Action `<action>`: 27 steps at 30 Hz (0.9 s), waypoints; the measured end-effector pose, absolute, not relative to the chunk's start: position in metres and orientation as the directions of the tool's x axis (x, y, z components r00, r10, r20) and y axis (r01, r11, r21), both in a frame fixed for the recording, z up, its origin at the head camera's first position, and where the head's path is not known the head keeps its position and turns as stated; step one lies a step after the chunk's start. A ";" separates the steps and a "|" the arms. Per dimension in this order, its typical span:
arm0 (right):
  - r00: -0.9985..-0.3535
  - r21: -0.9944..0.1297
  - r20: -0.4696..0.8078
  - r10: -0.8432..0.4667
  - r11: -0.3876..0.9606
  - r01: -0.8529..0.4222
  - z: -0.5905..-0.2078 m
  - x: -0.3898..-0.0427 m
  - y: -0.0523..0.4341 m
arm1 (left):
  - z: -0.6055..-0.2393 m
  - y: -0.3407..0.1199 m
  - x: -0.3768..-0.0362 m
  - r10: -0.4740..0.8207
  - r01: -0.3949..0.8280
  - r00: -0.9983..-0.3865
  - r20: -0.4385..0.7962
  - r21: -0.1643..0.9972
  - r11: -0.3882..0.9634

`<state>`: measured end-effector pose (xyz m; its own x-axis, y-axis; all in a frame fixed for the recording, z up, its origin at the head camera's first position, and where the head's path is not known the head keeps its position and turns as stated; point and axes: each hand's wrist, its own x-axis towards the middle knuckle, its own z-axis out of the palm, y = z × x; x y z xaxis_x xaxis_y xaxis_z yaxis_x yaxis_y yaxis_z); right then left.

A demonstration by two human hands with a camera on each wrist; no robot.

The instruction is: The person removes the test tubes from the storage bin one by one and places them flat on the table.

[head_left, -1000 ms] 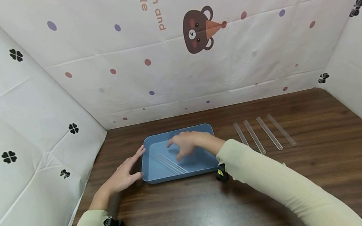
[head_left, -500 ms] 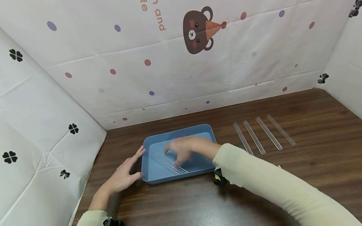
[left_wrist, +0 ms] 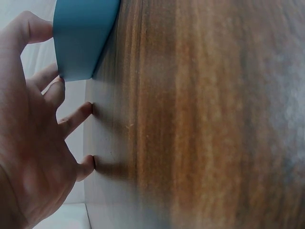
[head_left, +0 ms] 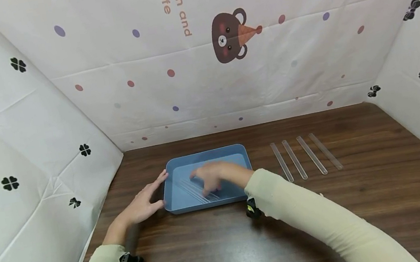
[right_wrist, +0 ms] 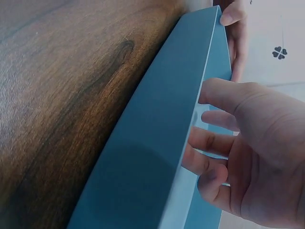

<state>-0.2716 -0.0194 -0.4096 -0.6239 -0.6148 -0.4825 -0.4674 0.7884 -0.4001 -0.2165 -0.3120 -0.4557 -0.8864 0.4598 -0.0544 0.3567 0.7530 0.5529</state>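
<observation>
The right hand reaches into the blue tray on the counter, its fingers loosely spread over the clear strips lying there. Whether the fingertips touch or pinch a strip is hidden. The left hand rests flat, fingers straight, against the tray's left edge. Four more clear strips lie right of the tray. Since a second ago, the right hand has slid left and nearer over the strips.

The head view looks forward and down from the near side across the table, while both wrist views sit low and close, sharing the tray wall and wood.
</observation>
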 end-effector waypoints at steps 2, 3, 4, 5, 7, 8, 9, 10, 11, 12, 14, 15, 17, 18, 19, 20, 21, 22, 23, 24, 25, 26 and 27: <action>-0.619 -0.405 -0.490 -0.614 0.789 -0.462 -0.411 -0.272 -0.019 | -0.456 -0.312 -0.217 0.458 0.354 -0.887 -0.057 0.552 0.755; -0.616 -0.406 -0.494 -0.614 0.789 -0.461 -0.412 -0.272 -0.019 | -0.456 -0.312 -0.217 0.457 0.353 -0.888 -0.058 0.552 0.755; -0.614 -0.409 -0.497 -0.613 0.789 -0.458 -0.413 -0.272 -0.019 | -0.457 -0.313 -0.217 0.456 0.352 -0.888 -0.058 0.554 0.755; -0.612 -0.411 -0.497 -0.615 0.788 -0.458 -0.414 -0.273 -0.018 | -0.457 -0.313 -0.217 0.458 0.353 -0.887 -0.057 0.555 0.753; -0.615 -0.407 -0.497 -0.612 0.790 -0.457 -0.416 -0.273 -0.018 | -0.457 -0.313 -0.218 0.458 0.353 -0.887 -0.057 0.556 0.753; -0.616 -0.406 -0.499 -0.610 0.792 -0.456 -0.416 -0.273 -0.018 | -0.457 -0.313 -0.218 0.459 0.353 -0.887 -0.057 0.558 0.751; -0.617 -0.404 -0.499 -0.608 0.793 -0.455 -0.417 -0.274 -0.019 | -0.458 -0.313 -0.218 0.460 0.354 -0.886 -0.056 0.558 0.751; -0.617 -0.404 -0.500 -0.608 0.794 -0.455 -0.417 -0.274 -0.019 | -0.458 -0.313 -0.218 0.460 0.355 -0.886 -0.055 0.558 0.750; -0.616 -0.402 -0.501 -0.608 0.794 -0.456 -0.417 -0.274 -0.019 | -0.458 -0.313 -0.218 0.461 0.356 -0.886 -0.055 0.558 0.750; -0.615 -0.400 -0.503 -0.607 0.794 -0.457 -0.417 -0.274 -0.019 | -0.458 -0.314 -0.218 0.462 0.357 -0.885 -0.054 0.557 0.749; -0.615 -0.397 -0.504 -0.607 0.795 -0.458 -0.416 -0.274 -0.020 | -0.458 -0.314 -0.218 0.462 0.358 -0.885 -0.052 0.558 0.749; -0.616 -0.395 -0.504 -0.606 0.796 -0.459 -0.416 -0.274 -0.020 | -0.458 -0.314 -0.219 0.462 0.359 -0.885 -0.051 0.558 0.748; -0.615 -0.386 -0.507 -0.604 0.797 -0.465 -0.415 -0.274 -0.020 | -0.458 -0.314 -0.218 0.461 0.357 -0.886 -0.052 0.560 0.748; -0.616 -0.381 -0.507 -0.603 0.798 -0.467 -0.415 -0.274 -0.021 | -0.458 -0.314 -0.218 0.461 0.356 -0.886 -0.053 0.560 0.748; -0.618 -0.377 -0.507 -0.601 0.800 -0.468 -0.415 -0.274 -0.021 | -0.458 -0.314 -0.218 0.460 0.355 -0.886 -0.053 0.560 0.748; -0.619 -0.372 -0.508 -0.599 0.801 -0.469 -0.414 -0.273 -0.022 | -0.458 -0.313 -0.218 0.459 0.353 -0.887 -0.055 0.561 0.749; -0.619 -0.368 -0.510 -0.598 0.802 -0.471 -0.414 -0.273 -0.022 | -0.458 -0.313 -0.218 0.458 0.351 -0.887 -0.056 0.561 0.750; -0.619 -0.366 -0.511 -0.596 0.803 -0.471 -0.414 -0.273 -0.022 | -0.458 -0.313 -0.218 0.457 0.350 -0.888 -0.057 0.560 0.751; -0.621 -0.366 -0.511 -0.594 0.804 -0.469 -0.413 -0.272 -0.022 | -0.458 -0.313 -0.218 0.455 0.349 -0.888 -0.058 0.559 0.752; -0.623 -0.368 -0.510 -0.593 0.805 -0.465 -0.413 -0.272 -0.022 | -0.458 -0.313 -0.218 0.455 0.349 -0.888 -0.059 0.557 0.753; -0.623 -0.369 -0.511 -0.592 0.806 -0.463 -0.412 -0.271 -0.022 | -0.459 -0.313 -0.218 0.455 0.349 -0.889 -0.059 0.557 0.754; -0.623 -0.370 -0.511 -0.592 0.806 -0.462 -0.412 -0.271 -0.022 | -0.459 -0.313 -0.218 0.456 0.350 -0.888 -0.059 0.555 0.754; -0.624 -0.372 -0.510 -0.592 0.806 -0.460 -0.412 -0.271 -0.021 | -0.459 -0.314 -0.218 0.457 0.353 -0.888 -0.057 0.554 0.754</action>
